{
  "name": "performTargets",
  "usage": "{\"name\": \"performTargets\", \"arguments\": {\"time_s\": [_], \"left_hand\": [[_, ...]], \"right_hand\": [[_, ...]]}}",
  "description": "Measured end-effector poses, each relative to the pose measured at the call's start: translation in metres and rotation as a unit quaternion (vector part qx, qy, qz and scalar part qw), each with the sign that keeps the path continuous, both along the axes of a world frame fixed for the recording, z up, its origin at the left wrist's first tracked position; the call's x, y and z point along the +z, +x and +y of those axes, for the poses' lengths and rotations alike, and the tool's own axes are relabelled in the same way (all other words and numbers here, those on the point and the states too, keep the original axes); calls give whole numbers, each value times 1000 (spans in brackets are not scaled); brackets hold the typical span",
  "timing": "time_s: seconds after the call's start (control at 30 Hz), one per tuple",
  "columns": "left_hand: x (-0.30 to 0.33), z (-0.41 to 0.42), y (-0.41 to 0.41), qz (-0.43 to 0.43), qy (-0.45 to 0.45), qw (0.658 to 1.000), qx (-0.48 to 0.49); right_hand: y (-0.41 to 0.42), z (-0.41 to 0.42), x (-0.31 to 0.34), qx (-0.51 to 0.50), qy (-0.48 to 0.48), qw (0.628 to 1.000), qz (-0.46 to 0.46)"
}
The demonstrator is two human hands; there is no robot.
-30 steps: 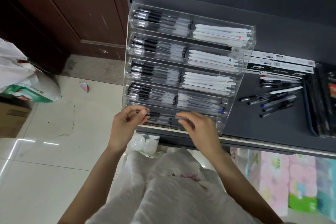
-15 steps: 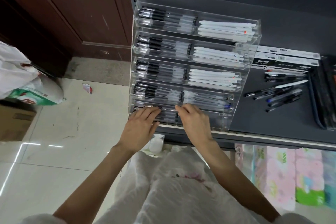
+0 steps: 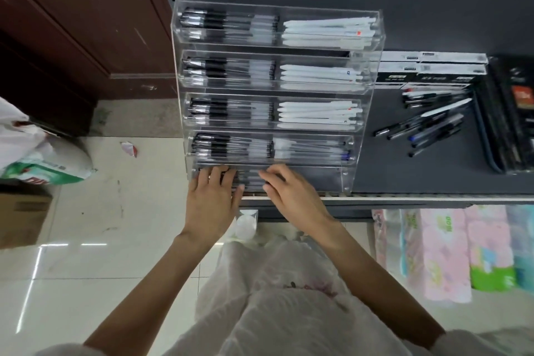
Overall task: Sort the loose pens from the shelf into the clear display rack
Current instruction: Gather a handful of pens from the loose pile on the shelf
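A clear display rack (image 3: 366,87) with stepped tiers stands at the left end of the dark shelf (image 3: 390,170). Its tiers hold black-capped pens on the left and white pens on the right. My left hand (image 3: 212,199) lies flat with straight fingers on the pens in the lowest tier's left part. My right hand (image 3: 291,196) reaches into the same tier just to the right, fingers lightly bent over the pens there. A pile of loose pens (image 3: 424,124) lies on the shelf to the right of the rack.
Black and white pen boxes (image 3: 427,69) sit behind the loose pens, and dark packs (image 3: 508,115) lie at the far right. Tissue packs (image 3: 462,251) fill the level below the shelf. On the tiled floor to the left are a bag (image 3: 43,165) and a cardboard box (image 3: 23,214).
Both hands moved forward into the lowest tier. My left hand went from pinching a pen's end to lying flat on the pens. The view shifted closer to the rack.
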State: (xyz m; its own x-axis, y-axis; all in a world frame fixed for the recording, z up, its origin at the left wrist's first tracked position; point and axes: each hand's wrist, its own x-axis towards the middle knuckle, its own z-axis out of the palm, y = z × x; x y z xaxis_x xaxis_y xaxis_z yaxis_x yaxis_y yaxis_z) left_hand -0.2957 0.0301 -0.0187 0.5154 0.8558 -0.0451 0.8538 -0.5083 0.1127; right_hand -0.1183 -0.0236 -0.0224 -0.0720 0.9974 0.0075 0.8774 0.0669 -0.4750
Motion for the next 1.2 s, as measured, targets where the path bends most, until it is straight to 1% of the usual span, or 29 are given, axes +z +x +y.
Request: {"name": "performTargets", "arguments": {"time_s": [0.07, 0.13, 0.23, 0.33, 0.4, 0.47, 0.53, 0.63, 0.73, 0.87, 0.97, 1.03, 1.13, 1.2], "left_hand": [[14, -3, 17, -67, 25, 997, -22], [29, -6, 44, -143, 45, 986, -70], [48, -17, 104, -247, 60, 957, -137], [52, -29, 182, -307, 36, 938, -156], [43, -33, 236, -311, -29, 940, -133], [27, -30, 285, -284, -107, 949, -89], [10, -20, 326, -247, -152, 956, -45], [-6, 0, 375, -166, -172, 971, -6], [-14, 14, 409, -87, -179, 980, 4], [-16, 18, 429, -48, -171, 984, -18], [-13, 13, 435, 27, -177, 983, -44], [-12, 11, 438, 65, -172, 981, -59], [-14, 7, 439, 108, -177, 978, -28], [-17, -2, 437, 112, -180, 977, -2]], "right_hand": [[17, -10, 11, -5, 30, 998, 46], [45, -24, 23, -27, 69, 994, 85], [105, -48, 32, -109, 120, 978, 128], [184, -70, 26, -198, 122, 965, 124], [235, -82, 17, -241, 86, 964, 79], [278, -89, 9, -270, 28, 962, 39], [308, -92, 2, -256, -9, 967, 17], [336, -88, -6, -212, -54, 976, 11], [350, -80, -9, -173, -92, 981, -3], [362, -72, -14, -103, -74, 991, -46], [365, -69, -21, -79, -105, 990, -56], [367, -70, -27, -76, -108, 990, -50], [370, -75, -33, -79, -88, 992, -46], [371, -77, -35, -81, -78, 993, -46]]}}
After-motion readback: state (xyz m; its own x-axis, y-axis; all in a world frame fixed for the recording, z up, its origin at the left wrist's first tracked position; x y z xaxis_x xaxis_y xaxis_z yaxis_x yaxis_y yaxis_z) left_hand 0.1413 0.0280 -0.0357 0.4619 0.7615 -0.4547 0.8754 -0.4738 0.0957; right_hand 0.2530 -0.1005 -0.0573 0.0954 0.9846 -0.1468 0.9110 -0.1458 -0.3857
